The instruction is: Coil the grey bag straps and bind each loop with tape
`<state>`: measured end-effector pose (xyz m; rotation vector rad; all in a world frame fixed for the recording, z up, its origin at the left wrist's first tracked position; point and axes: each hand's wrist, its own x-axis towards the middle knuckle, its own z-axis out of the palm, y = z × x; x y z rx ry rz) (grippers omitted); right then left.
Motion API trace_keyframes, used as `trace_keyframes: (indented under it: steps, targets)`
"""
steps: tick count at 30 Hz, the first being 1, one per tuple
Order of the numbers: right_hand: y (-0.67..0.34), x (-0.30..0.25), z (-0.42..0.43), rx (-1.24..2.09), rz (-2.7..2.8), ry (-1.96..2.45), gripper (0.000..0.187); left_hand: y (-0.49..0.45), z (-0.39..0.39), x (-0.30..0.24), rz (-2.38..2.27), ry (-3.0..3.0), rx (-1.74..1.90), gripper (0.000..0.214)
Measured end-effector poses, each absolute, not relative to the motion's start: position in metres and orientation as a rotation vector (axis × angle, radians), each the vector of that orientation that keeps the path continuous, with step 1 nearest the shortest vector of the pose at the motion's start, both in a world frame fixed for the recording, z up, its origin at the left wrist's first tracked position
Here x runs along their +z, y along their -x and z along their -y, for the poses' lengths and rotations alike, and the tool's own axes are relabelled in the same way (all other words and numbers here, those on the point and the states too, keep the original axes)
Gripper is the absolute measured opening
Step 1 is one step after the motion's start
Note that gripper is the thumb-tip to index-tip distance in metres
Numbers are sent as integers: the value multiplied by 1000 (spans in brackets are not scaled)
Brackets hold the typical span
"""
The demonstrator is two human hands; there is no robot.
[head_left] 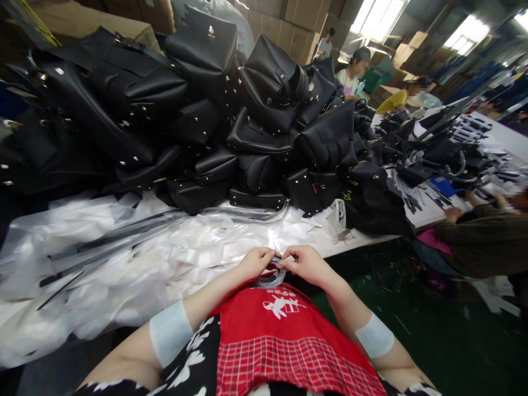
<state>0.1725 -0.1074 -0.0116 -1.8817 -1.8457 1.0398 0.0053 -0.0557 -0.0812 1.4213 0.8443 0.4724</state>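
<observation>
My left hand [256, 260] and my right hand [305, 262] meet close to my body, just over the table's near edge. Both are closed, fingers pinched together on a small coiled clear plastic strip [270, 276] that hangs between them above my red apron [284, 330]. What the fingertips pinch at the top is small and dark, and I cannot name it. Right beyond my hands lie crumpled clear plastic bags [136, 258] and several long black straps [115, 234].
A tall heap of black leather handbags [214, 121] fills the table's far side. A white table [429, 212] runs on to the right, with more bags and parts. A person's arm in a dark sleeve [482, 236] reaches in at right. Other people sit further back.
</observation>
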Motion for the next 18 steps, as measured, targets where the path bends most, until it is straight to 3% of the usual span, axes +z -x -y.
trace_keyframes:
  steps: [2, 6, 10, 13, 18]
  targets:
    - [-178, -24, 104, 1214, 1585, 1742, 29, -3, 56, -77, -812, -1434, 484, 38]
    - [-176, -52, 100, 1231, 1287, 1643, 33, -1, 60, -71, -724, -1526, 518, 33]
    - [-177, -68, 100, 1249, 1154, 1678, 41, -4, 65, -70, -797, -1607, 562, 26]
    - [-179, -73, 101, 1441, 1072, 1753, 53, -6, 67, -69, -810, -1655, 573, 22]
    - [-169, -78, 105, 1544, 924, 1553, 33, -5, 69, -65, -760, -1701, 659, 20]
